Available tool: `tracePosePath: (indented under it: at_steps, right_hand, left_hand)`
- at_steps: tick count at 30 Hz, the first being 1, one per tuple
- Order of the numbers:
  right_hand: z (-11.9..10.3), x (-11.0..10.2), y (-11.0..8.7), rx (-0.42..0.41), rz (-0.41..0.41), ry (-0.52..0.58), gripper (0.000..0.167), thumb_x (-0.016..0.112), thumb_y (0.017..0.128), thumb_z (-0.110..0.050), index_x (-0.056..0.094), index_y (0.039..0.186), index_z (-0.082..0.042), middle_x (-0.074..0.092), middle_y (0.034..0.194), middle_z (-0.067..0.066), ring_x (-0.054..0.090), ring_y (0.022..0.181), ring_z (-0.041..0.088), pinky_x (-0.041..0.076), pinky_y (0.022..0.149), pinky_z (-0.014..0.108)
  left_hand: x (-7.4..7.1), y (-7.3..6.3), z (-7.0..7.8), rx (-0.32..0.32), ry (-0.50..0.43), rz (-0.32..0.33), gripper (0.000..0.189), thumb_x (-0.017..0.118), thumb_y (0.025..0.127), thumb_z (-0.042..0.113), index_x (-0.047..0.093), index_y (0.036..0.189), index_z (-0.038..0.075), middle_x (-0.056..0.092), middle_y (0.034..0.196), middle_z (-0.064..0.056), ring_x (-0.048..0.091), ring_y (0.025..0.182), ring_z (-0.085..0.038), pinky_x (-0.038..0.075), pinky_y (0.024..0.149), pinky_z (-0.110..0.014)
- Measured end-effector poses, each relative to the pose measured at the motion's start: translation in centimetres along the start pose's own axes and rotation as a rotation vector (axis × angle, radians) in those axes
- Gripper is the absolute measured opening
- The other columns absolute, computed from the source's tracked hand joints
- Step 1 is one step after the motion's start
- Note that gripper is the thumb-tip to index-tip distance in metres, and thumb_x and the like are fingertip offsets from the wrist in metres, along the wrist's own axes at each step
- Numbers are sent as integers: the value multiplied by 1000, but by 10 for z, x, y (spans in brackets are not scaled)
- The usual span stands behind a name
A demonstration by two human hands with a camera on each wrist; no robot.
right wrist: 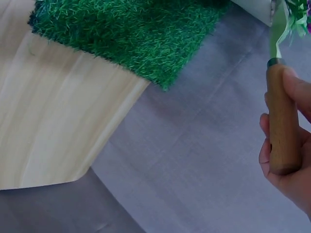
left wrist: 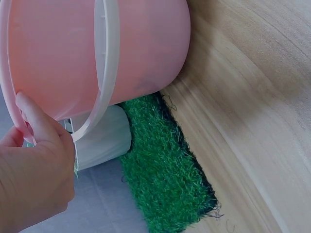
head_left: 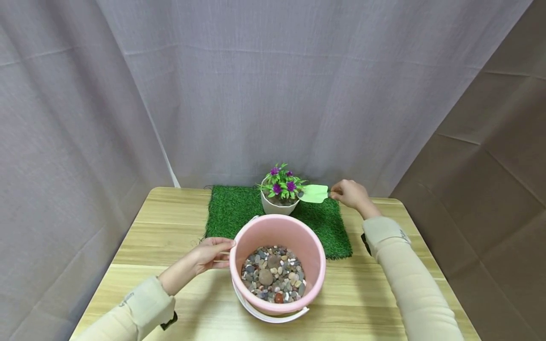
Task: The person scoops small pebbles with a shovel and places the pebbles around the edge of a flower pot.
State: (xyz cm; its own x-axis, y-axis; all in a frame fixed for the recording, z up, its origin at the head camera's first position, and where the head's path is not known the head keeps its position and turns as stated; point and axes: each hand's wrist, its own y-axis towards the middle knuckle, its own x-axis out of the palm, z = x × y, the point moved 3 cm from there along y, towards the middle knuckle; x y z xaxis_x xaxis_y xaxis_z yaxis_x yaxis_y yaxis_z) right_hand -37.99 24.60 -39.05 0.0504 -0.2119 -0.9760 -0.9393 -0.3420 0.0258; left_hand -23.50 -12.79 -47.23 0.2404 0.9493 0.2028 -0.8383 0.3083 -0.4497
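A pink bucket (head_left: 315, 265) holds many mixed pebbles (head_left: 273, 277). My left hand (head_left: 213, 253) pinches its rim on the left side, thumb on top; the left wrist view shows this hand (left wrist: 39, 165) at the rim too. My right hand (head_left: 351, 194) grips a small trowel by its wooden handle (right wrist: 283, 121). The trowel's light green blade (head_left: 314, 193) reaches over the right edge of a white flowerpot (head_left: 273, 207). At the blade's tip lies a dark pebble (head_left: 300, 194). Purple flowers (head_left: 277, 188) with green leaves stand in the pot, above brownish filling.
A green artificial grass mat (head_left: 230, 208) lies under the pot, behind the bucket. The white bucket handle (head_left: 273, 318) hangs down at the front. Everything stands on a light wooden table (head_left: 166, 222). Grey curtains (head_left: 273, 94) rise behind it, and brown cloth (head_left: 482, 203) hangs at the right.
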Motion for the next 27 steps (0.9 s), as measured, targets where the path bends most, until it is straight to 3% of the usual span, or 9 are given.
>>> tracePosePath:
  at_steps: [3, 9, 14, 27]
  right_hand:
    - [-5, 0, 4, -4, 11, -54, 21, 66, 87, -17, 71, 102, -2, 71, 101, 16, 66, 92, 33, 57, 79, 52]
    - [-10, -2, 6, -48, 88, -129, 8, 66, 84, -11, 73, 88, -8, 71, 82, 8, 65, 77, 29, 56, 66, 48]
    - [-14, -5, 4, -80, 133, -173, 10, 64, 80, -4, 72, 80, -11, 69, 77, 5, 62, 73, 27, 53, 63, 46]
    - [-15, -18, -10, -112, 134, -194, 8, 68, 83, -8, 73, 89, -9, 70, 85, 9, 63, 79, 29, 55, 66, 48]
  left_hand:
    - [0, 0, 0, 1, 1, -1, 24, 58, 93, 12, 60, 110, -4, 68, 74, 0, 66, 64, -6, 63, 67, -22]
    - [0, -1, 0, 2, 4, -2, 24, 58, 93, 12, 60, 110, -4, 67, 74, 0, 65, 64, -6, 63, 66, -21]
    - [0, -1, 0, 0, -4, 0, 22, 57, 93, 11, 61, 109, -3, 66, 71, 2, 65, 62, -5, 62, 65, -20]
    - [0, -1, 0, -3, 4, 9, 20, 57, 93, 12, 62, 107, -2, 66, 73, 1, 65, 63, -5, 62, 66, -21]
